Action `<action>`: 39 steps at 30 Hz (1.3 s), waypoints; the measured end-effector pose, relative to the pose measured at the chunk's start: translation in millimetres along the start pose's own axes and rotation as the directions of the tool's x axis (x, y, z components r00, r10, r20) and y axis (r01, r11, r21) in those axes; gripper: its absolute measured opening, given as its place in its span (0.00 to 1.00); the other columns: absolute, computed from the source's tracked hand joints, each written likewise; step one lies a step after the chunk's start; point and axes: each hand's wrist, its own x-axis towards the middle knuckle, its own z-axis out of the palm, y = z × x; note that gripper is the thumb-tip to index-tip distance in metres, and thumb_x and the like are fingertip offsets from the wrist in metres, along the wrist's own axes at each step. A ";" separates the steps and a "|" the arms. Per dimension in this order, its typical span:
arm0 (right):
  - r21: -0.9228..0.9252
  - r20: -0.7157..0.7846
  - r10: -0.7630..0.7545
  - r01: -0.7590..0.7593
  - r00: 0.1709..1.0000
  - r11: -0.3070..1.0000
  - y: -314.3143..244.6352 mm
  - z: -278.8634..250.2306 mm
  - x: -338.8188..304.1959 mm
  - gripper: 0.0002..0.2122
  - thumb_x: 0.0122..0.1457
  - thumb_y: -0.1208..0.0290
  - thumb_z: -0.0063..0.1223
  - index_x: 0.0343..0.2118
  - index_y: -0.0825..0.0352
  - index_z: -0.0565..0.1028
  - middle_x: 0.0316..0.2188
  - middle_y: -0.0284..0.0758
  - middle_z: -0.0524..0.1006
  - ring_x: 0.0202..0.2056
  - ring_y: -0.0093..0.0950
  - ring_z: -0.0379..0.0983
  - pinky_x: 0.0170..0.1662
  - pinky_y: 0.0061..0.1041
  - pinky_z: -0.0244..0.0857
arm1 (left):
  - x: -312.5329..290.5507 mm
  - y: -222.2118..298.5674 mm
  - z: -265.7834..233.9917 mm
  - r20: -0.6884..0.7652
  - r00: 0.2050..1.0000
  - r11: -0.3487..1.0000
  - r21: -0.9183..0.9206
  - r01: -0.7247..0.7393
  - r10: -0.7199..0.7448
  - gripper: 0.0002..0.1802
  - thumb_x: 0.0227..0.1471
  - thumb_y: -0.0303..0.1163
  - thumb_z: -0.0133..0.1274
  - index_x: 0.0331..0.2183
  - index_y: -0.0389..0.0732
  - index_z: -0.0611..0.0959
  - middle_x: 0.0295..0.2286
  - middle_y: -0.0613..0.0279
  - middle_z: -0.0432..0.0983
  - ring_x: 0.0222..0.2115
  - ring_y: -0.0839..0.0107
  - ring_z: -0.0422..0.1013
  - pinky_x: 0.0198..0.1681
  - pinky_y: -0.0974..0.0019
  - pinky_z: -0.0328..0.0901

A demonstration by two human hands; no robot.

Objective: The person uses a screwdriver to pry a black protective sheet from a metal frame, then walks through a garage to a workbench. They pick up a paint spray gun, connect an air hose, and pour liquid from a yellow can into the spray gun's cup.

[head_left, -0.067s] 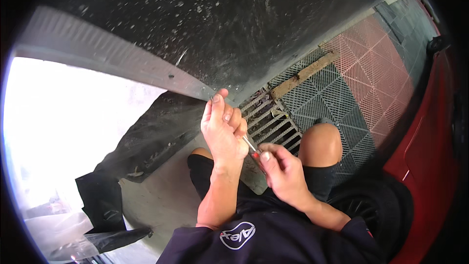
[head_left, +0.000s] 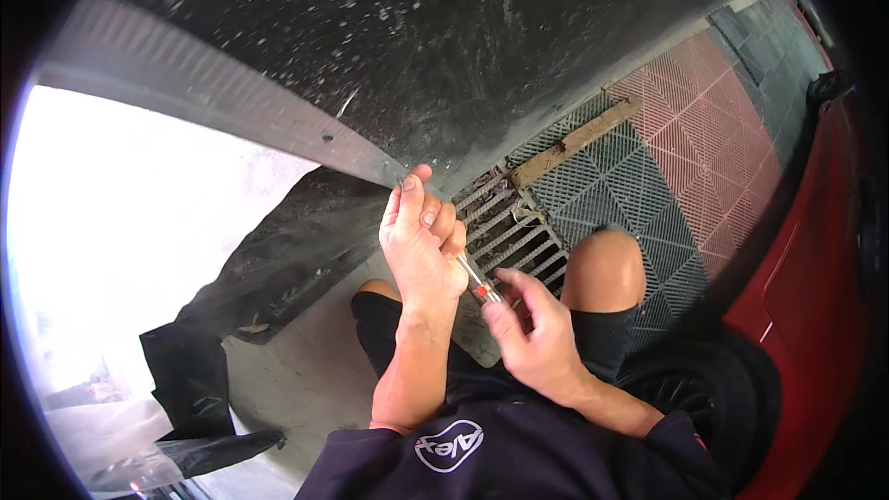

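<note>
A screwdriver (head_left: 482,291) with a clear handle marked in red slants up between my hands. My left hand (head_left: 421,250) is closed round its metal shaft, thumb and forefinger at the lower end of a grey metal strip (head_left: 269,120). The screwdriver's tip, and whatever it meets, is hidden by those fingers. My right hand (head_left: 537,329) is at the handle, with thumb and fingers loosely on either side of it. Behind my left hand rises a dark, white-speckled panel (head_left: 444,46).
A drain grate (head_left: 519,231) lies below my hands, with a wooden strip (head_left: 579,141) beside it. Red and dark floor tiles (head_left: 713,130) extend right. A red car (head_left: 815,287) with a black wheel (head_left: 690,393) stands close. Black sheeting (head_left: 278,241) hangs left.
My right thumb and fingers have loosened around the screwdriver handle, showing more of it. The left hand stays nearly in place, while the view has shifted slightly.
</note>
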 end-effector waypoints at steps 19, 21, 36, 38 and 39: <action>-0.515 -0.004 -0.532 0.454 0.847 0.727 14.3 8.8 -11.3 0.18 0.59 0.72 0.66 0.49 0.75 0.76 0.26 0.42 0.78 0.24 0.36 0.77 0.28 0.30 0.71 | -1.9 -4.0 -1.7 0.049 0.999 0.983 -0.179 0.028 -0.019 0.13 0.70 0.35 0.48 0.44 0.35 0.79 0.21 0.73 0.63 0.15 0.85 0.54 0.14 0.77 0.48; -0.462 0.014 -0.491 0.441 0.871 0.770 12.2 10.6 -7.9 0.13 0.63 0.69 0.64 0.45 0.72 0.77 0.20 0.35 0.74 0.18 0.30 0.72 0.23 0.27 0.67 | -0.4 -5.3 -1.7 0.059 0.998 0.970 -0.238 0.044 -0.030 0.12 0.70 0.35 0.48 0.45 0.35 0.78 0.22 0.72 0.64 0.16 0.85 0.55 0.15 0.77 0.49; 0.544 0.351 0.406 -0.536 0.844 0.645 -4.2 -7.4 -2.0 0.22 0.74 0.48 0.43 0.38 0.66 0.75 0.17 0.23 0.64 0.14 0.12 0.52 0.15 0.14 0.42 | 4.4 -10.8 -4.8 0.048 0.998 0.919 -0.391 0.048 -0.032 0.09 0.67 0.30 0.49 0.43 0.36 0.78 0.23 0.69 0.66 0.15 0.81 0.59 0.16 0.74 0.53; 0.413 0.248 0.342 -0.419 0.906 0.809 -3.8 -4.9 -6.7 0.20 0.73 0.52 0.47 0.42 0.68 0.76 0.19 0.24 0.67 0.16 0.12 0.55 0.17 0.15 0.49 | 7.2 -12.2 -4.8 0.045 0.999 0.937 -0.350 0.004 0.012 0.09 0.67 0.30 0.48 0.43 0.35 0.78 0.23 0.69 0.66 0.15 0.81 0.60 0.16 0.73 0.54; 0.264 0.136 0.284 -0.312 0.949 0.913 -3.7 3.9 -13.9 0.19 0.73 0.53 0.49 0.44 0.70 0.76 0.21 0.25 0.70 0.18 0.12 0.58 0.18 0.15 0.53 | 6.2 -14.0 -6.7 0.052 0.999 0.941 -0.340 0.005 0.014 0.09 0.67 0.29 0.48 0.44 0.35 0.78 0.23 0.69 0.66 0.16 0.81 0.60 0.16 0.74 0.54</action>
